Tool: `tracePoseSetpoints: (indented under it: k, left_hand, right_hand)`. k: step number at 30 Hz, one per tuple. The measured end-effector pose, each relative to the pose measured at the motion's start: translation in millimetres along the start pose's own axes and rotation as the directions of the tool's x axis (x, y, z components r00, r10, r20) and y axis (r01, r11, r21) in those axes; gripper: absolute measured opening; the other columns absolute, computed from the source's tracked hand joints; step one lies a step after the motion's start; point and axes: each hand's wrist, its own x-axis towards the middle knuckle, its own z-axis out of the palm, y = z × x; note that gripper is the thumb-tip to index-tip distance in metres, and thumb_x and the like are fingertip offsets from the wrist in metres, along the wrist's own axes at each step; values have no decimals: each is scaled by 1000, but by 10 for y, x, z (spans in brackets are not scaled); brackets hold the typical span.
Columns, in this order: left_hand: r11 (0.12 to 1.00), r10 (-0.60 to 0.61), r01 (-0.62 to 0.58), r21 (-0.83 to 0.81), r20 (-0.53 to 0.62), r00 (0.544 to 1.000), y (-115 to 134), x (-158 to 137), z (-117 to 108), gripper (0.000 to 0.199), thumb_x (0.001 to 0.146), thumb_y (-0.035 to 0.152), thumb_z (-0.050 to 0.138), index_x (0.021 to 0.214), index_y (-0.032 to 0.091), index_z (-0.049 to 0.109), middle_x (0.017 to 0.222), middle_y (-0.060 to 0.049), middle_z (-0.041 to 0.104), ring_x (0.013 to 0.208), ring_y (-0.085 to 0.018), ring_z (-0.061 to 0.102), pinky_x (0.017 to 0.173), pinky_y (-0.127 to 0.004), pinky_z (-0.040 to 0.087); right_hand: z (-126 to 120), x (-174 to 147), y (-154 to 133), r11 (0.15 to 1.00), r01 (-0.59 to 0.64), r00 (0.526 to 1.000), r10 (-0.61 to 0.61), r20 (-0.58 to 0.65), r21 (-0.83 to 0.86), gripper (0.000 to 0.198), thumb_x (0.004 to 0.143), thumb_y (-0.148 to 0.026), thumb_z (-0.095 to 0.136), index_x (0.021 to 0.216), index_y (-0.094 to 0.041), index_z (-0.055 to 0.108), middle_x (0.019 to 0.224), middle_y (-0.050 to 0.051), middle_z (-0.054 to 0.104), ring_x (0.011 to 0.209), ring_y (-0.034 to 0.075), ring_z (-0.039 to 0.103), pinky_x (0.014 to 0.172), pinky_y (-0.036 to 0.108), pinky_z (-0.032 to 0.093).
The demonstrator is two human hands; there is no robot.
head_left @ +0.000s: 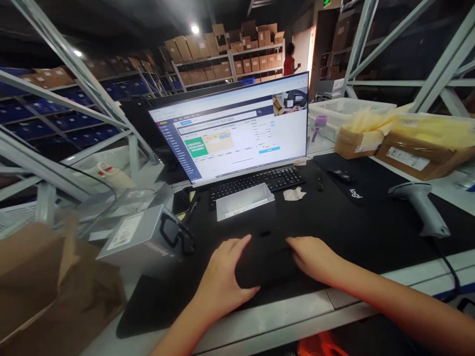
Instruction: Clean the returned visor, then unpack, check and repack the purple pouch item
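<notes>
A flat black box [265, 264] lies on the black desk mat [159, 301], hard to tell apart from it. My left hand [224, 272] grips its left side, thumb at the near edge and fingers at the far corner. On the right side, my right hand [313, 254] holds it with the fingertips at the far corner; part of that grip is hidden. Just beyond the box lies an open, shallow white carton [245, 202]. A crumpled piece of paper [294, 194] is to the right of this carton.
Behind stand a keyboard [285, 178] and a lit monitor [237, 133]. To the right are a mouse [341, 175], a barcode scanner [423, 205] and cardboard boxes [419, 153]. A grey printed box [137, 237] and an open carton [74, 291] stand left. A person [289, 62] is far back.
</notes>
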Motion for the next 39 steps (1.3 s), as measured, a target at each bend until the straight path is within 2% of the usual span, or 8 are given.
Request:
tracePoseSetpoints:
  k: [6, 13, 18, 24, 30, 33, 37, 39]
  left_hand:
    - [997, -51, 48, 63, 45, 998, 96, 64, 11, 90, 57, 31, 86, 139, 26, 50, 132, -10, 55, 119, -32, 55, 102, -51, 49]
    - [990, -59, 50, 135, 63, 996, 112, 77, -14, 91, 53, 35, 90, 136, 30, 54, 122, -8, 61, 109, -33, 60, 92, -50, 53]
    - [980, -10, -7, 200, 83, 997, 188, 130, -13, 86, 54, 36, 89, 133, 30, 58, 115, -8, 63, 104, -33, 61, 84, -48, 55]
    - [990, 23, -43, 133, 144, 989, 217, 112, -122, 37, 55, 39, 87, 85, 25, 71, 90, -5, 65, 87, -29, 63, 78, -46, 55]
    - [963, -177, 97, -253, -317, 932, -135, -213, -55, 110, 54, 60, 89, 146, 24, 41, 147, -16, 45, 137, -38, 43, 115, -60, 36]
    - [758, -515, 147, -635, -446, 732, -117, -385, 147, 93, 81, 68, 64, 153, 23, 26, 157, -20, 32, 144, -37, 36, 117, -64, 27]
    - [159, -423, 19, -987, -51, 905, 51, -494, 199, 96, 79, 76, 61, 154, 24, 30, 152, -19, 44, 139, -39, 44, 113, -56, 37]
    - [25, -358, 72, -997, 58, 932, 64, -500, 105, 99, 73, 68, 74, 153, 22, 35, 144, -18, 55, 135, -39, 50, 111, -53, 39]
  right_hand:
    - [36, -9, 141, 991, -73, 997, 69, -41, -112, 20, 83, -8, 47, 79, -15, 65, 90, 12, 68, 87, 28, 67, 75, 36, 50]
    - [-350, -44, 225, 694, -323, 928, 97, 361, 644, 12, 77, -22, 45, 71, -19, 55, 45, -5, 45, 37, 8, 36, 39, 18, 30]
    - [-730, 220, -438, 719, -164, 921, -135, 366, 676, 13, 71, -24, 50, 64, -18, 59, 42, -6, 47, 36, 7, 38, 36, 16, 30]
    - [-513, 513, -1179, 744, -77, 744, -400, 535, 664, 15, 65, -16, 47, 56, -16, 59, 44, -3, 56, 38, 7, 48, 39, 14, 37]
    - [-507, 413, -801, 248, 21, 937, -342, 67, 969, 28, 78, -42, 67, 71, -16, 60, 44, -3, 56, 35, 6, 41, 38, 15, 31]
    - [-455, 287, -719, 74, 242, 952, -212, -222, 967, 38, 83, -51, 71, 75, -16, 60, 46, -2, 55, 38, 6, 43, 42, 16, 36]
    - [-291, 182, -850, 145, 345, 857, -453, -248, 928, 42, 92, -54, 62, 76, -16, 58, 51, 0, 55, 42, 9, 51, 44, 18, 42]
    - [-235, 174, -913, 185, 357, 806, -556, -202, 916, 38, 95, -48, 58, 77, -15, 57, 54, 0, 55, 45, 9, 53, 45, 17, 43]
